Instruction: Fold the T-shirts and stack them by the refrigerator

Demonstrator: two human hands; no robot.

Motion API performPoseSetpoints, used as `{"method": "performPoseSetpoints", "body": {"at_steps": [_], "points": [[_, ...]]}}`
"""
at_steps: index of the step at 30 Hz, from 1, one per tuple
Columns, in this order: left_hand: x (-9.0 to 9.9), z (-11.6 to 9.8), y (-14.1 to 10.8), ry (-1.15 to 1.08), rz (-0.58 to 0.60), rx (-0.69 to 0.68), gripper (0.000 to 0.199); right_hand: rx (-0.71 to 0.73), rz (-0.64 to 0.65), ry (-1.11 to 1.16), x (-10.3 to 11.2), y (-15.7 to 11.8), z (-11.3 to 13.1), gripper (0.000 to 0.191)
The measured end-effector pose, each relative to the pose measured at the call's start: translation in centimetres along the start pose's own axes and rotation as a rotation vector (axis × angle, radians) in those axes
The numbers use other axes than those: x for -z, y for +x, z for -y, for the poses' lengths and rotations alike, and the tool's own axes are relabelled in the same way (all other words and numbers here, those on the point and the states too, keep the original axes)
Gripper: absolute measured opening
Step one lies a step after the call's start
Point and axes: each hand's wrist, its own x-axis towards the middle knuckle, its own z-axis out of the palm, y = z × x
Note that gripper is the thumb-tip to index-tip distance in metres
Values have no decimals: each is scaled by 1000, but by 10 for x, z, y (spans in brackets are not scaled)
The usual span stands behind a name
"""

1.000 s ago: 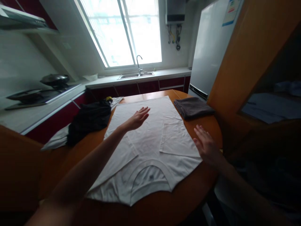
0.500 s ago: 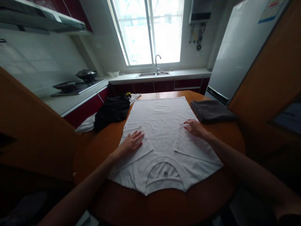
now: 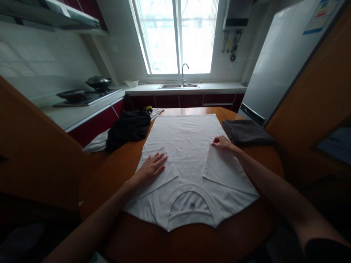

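Note:
A white T-shirt [image 3: 189, 146] lies spread on the round wooden table, its neckline toward me and both sleeves folded inward over the body. My left hand [image 3: 152, 166] rests flat on the left sleeve, fingers spread. At the upper corner of the right sleeve [image 3: 222, 164], my right hand [image 3: 222, 142] has its fingers pinched together on the hem edge.
Folded dark grey cloth [image 3: 246, 132] sits at the table's right side. A black garment [image 3: 128, 128] over white cloth [image 3: 97, 143] lies at the left. Beyond the table [image 3: 115, 171] are a sink [image 3: 179, 86], a stove [image 3: 87, 98] and a fridge [image 3: 270, 62].
My right hand has closed from loosely spread fingers to a pinch at the sleeve's corner. My left hand stays flat on the left sleeve. The view has shifted slightly.

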Motion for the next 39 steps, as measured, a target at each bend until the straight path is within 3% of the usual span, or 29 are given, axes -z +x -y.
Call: {"method": "performPoseSetpoints", "body": {"at_steps": [6, 11, 17, 24, 26, 29, 31, 35, 39], "points": [[-2, 1, 0, 3, -8, -4, 59, -29, -108, -49, -2, -14, 8, 22], [-2, 1, 0, 27, 0, 4, 60, 117, -318, -119, -2, -54, 0, 38], [-9, 10, 3, 50, -40, -21, 59, 159, -169, -138, -14, -99, -34, 59], [-11, 14, 5, 60, -65, -29, 61, 38, -587, 92, 16, -95, -43, 60], [-11, 14, 6, 66, -60, -23, 61, 31, -502, 27, 9, -95, -42, 61], [-11, 15, 7, 74, -56, -28, 60, 35, -208, -114, -10, -98, -42, 65], [-11, 16, 7, 73, -52, -32, 59, 10, -109, -176, -20, -100, -43, 68], [-11, 17, 7, 61, -49, -34, 58, -30, -102, -209, -23, -100, -44, 71], [-8, 13, 6, 48, -30, -28, 57, 20, -229, -206, -17, -100, -40, 67]]}}
